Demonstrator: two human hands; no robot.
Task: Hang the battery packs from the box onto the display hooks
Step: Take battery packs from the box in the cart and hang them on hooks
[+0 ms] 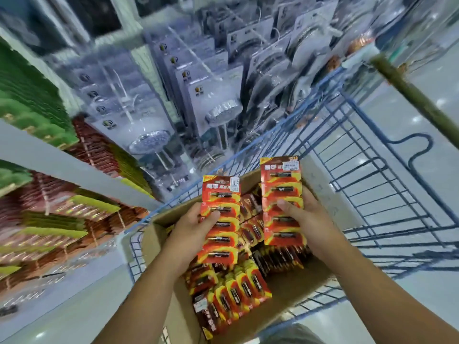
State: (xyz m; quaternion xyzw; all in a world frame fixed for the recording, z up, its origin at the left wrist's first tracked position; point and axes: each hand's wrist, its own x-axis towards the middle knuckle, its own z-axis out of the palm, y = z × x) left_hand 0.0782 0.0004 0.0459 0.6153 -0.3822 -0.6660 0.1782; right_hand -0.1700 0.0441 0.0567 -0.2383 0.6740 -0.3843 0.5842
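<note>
Left strip: I see my left hand (pixel 191 229) gripping a red and yellow battery strip (pixel 219 220), thumb curled over its front, held above the box.
Right strip: my right hand (pixel 306 219) clamps a second battery strip (pixel 283 201), thumb across the middle, held higher, also over the box.
Box: the cardboard box (pixel 330 194) sits in a blue wire cart (pixel 372 170), with more loose battery packs (pixel 233 294) piled inside.
Display: blurred rows of hanging red and green packs (pixel 49 214) fill the shelving at my left; packaged shower heads (pixel 149 142) hang ahead.
</note>
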